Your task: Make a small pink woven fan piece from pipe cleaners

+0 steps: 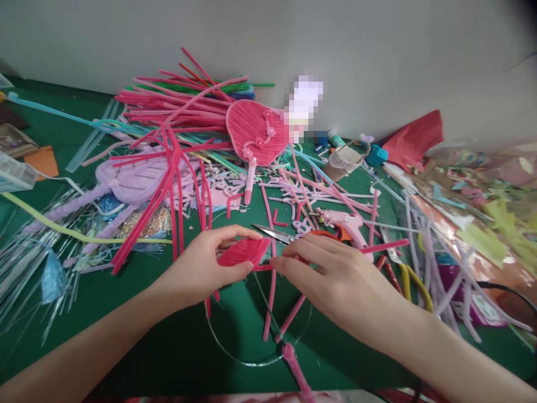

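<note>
My left hand (218,260) pinches a flat red leaf-shaped piece of pipe cleaners (244,252) between thumb and fingers. A short red end runs from the piece to my right hand (327,274), whose fingers and thumb are closed on it. Scissors (274,234) also sit in my right hand, their blades pointing left above the red piece; the handles are mostly hidden by the fingers. Below the hands lies a wire hoop (251,364) joined to a pink wrapped handle (297,372).
A finished pink fan (255,134) stands at the back beside bundled red pipe cleaners (176,112). A lilac fan shape (134,176) lies left. On the right are a pink glue gun (346,224), yellow-handled pliers (413,285) and a paper cup (344,159).
</note>
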